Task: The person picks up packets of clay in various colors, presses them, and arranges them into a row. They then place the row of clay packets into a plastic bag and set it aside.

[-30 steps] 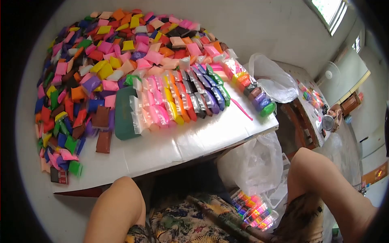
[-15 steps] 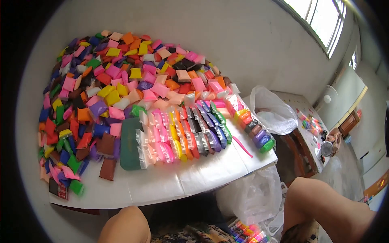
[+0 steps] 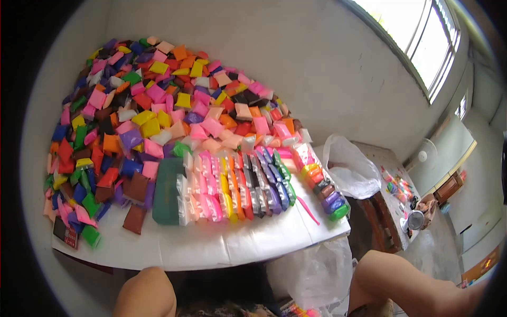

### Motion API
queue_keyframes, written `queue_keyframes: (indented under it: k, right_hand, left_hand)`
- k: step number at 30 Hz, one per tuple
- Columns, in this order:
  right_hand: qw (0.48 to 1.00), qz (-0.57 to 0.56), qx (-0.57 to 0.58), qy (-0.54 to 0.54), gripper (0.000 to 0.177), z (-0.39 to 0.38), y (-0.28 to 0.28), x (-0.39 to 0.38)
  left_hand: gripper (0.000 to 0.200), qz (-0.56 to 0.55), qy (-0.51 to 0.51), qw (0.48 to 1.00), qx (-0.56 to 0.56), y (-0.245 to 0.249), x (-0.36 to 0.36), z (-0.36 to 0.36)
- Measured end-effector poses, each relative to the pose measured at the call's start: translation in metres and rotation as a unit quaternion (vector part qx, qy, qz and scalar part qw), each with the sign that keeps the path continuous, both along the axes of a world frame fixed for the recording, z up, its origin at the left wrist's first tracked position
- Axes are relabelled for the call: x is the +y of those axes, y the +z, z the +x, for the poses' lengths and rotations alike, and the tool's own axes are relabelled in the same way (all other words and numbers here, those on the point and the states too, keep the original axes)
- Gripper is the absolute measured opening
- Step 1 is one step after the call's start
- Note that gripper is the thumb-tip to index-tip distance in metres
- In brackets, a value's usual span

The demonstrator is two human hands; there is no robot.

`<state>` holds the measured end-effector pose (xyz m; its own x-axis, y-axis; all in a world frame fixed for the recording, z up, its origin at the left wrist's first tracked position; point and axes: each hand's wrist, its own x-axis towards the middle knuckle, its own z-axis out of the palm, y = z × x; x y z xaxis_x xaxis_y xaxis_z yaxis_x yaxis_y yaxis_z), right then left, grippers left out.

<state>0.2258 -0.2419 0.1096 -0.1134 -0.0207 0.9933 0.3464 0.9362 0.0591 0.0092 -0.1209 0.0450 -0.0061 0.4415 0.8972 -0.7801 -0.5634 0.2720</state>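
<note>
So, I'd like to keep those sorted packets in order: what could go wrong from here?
The heaped packets could slump into the neat rows, since the pile comes right up behind them. The column of packets at the right might slip off if bumped, as its near end sits close to the corner of the table. The thin pink stick could get knocked away too.

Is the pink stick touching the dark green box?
No, rows of colored packets lie between the pink stick and the dark green box.

Glossy plastic packets (image 3: pixel 151 127) at ten o'clock, smooth matt box (image 3: pixel 167 198), shiny tabletop (image 3: pixel 195 249), filmy plastic bag (image 3: pixel 351 177) at three o'clock
</note>
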Motion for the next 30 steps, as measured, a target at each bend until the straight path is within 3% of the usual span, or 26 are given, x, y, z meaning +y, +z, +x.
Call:
queue_keyframes:
  k: [6,17,30]
  right_hand:
    - [0.999,-0.046,0.007,-0.015,0.049,-0.003,-0.003,0.011]
    - [1.000,-0.016,-0.009,0.007,0.049,-0.012,0.012,-0.005]
    - [1.000,0.006,0.010,-0.003,0.049,0.002,-0.009,0.007]
  left_hand:
    - [0.045,-0.001,0.006,1.000,0.013,0.003,-0.002,-0.001]
    - [0.041,-0.001,0.021,1.000,0.016,0.006,0.001,0.005]
    - [0.038,0.003,0.031,0.999,0.012,0.001,0.005,0.011]
